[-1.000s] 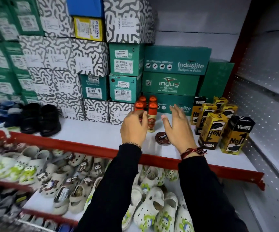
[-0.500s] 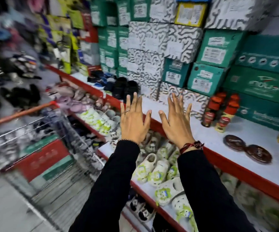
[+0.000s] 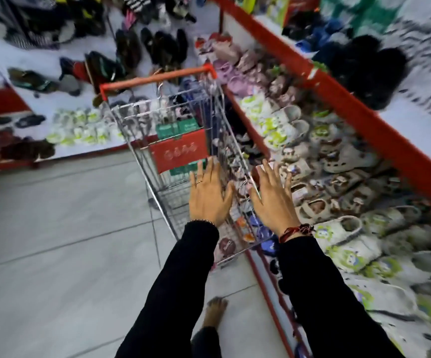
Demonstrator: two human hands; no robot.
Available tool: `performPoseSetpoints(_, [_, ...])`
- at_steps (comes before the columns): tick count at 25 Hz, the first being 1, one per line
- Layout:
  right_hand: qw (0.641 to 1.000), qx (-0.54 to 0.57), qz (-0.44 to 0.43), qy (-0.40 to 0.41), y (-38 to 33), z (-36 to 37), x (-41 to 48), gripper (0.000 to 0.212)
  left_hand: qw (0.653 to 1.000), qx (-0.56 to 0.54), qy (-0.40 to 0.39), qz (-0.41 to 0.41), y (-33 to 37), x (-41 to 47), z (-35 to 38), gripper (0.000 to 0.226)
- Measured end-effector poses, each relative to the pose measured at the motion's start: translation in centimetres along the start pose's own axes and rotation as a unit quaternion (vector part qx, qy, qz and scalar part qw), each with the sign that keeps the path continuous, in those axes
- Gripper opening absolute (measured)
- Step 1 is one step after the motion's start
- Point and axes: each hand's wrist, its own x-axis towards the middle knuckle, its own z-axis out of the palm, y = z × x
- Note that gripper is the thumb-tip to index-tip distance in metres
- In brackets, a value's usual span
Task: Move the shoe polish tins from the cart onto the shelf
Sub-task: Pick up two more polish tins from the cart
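Floor (image 3: 54,228): grey tiles fill the 9 o'clock side; one bare foot (image 3: 215,313) shows at 6 o'clock.

Cart (image 3: 173,140): one wire cart with a red handle bar, its long axis running from 11 o'clock far end to 5 o'clock near end, standing just beside the low shoe display.

Left hand (image 3: 209,197): one hand, fingers spread flat and loose, holding nothing, palm down over the cart's near end.

Polish tins (image 3: 227,247): one round brown tin shows clearly on the cart's bottom at its near corner, toward 6 o'clock from the left hand's fingers and below the wrist. Other round shapes beside it, blue and orange, are too blurred to call tins or to count.

Which hand is nearer: by my reading the left, since the brown tin lies almost under its wrist; the right would have to cross the cart's side wire.

Right hand (image 3: 274,200): one hand, fingers splayed and empty, hovering over the cart's right rim, next to the left hand and apart from it.

Coming move: likely a reach down and back toward 6 o'clock into the basket, as both hands sit above and beyond the tin.

Shelf (image 3: 364,120): the red-edged shelf runs from 12 o'clock to 4 o'clock; no tins can be made out on the part in view.

Clogs (image 3: 343,228): many pale pairs below the shelf, too smeared to count.
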Motion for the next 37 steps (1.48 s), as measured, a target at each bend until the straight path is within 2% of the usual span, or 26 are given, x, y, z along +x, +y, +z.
performPoseSetpoints(4, [0.992,0.022,0.009,-0.12,0.5,9.4,2.7,0.063,0.992,-0.027,-0.087,-0.091,-5.9,0.5,6.9,0.067])
performPoseSetpoints(7, [0.975,0.033,0.027,-0.218,1.8,15.4,3.6,0.06,0.969,-0.074,-0.153,-0.178,-9.2,0.3,12.3,0.064])
performPoseSetpoints(11, [0.932,0.032,0.105,-0.346,4.0,23.1,5.1,0.064,0.903,-0.117,-0.252,-0.327,-13.1,0.5,19.9,0.057])
performPoseSetpoints(14, [0.904,0.009,0.172,-0.392,5.7,27.7,6.0,0.053,0.856,-0.095,-0.32,-0.395,-15.5,-0.1,25.2,0.046])
performPoseSetpoints(18, [0.874,0.032,0.24,-0.421,6.8,32.4,7.0,0.067,0.828,-0.067,-0.358,-0.426,-16.3,-0.1,30.4,0.041])
performPoseSetpoints(21, [0.871,0.027,0.257,-0.418,6.6,34.3,7.2,0.074,0.816,-0.057,-0.34,-0.464,-16.2,-0.2,32.3,0.047])
performPoseSetpoints(23, [0.87,0.017,0.268,-0.414,6.7,35.1,7.6,0.079,0.818,-0.037,-0.329,-0.47,-16.6,-0.6,33.6,0.051])
performPoseSetpoints(26, [0.868,0.003,0.274,-0.414,7.0,35.4,8.1,0.08,0.821,-0.026,-0.313,-0.477,-17.1,-0.9,34.3,0.043])
performPoseSetpoints(29, [0.867,0.013,0.269,-0.419,7.5,34.9,8.6,0.082,0.826,-0.009,-0.328,-0.458,-16.8,-0.5,34.3,0.044])
performPoseSetpoints(34, [0.876,0.041,0.284,-0.387,7.9,33.8,9.2,0.064,0.833,0.008,-0.332,-0.443,-17.1,-0.3,33.2,0.042])
performPoseSetpoints(37, [0.884,0.069,0.292,-0.359,8.3,32.3,8.5,0.049,0.822,-0.03,-0.329,-0.465,-17.0,0.0,31.4,0.038])
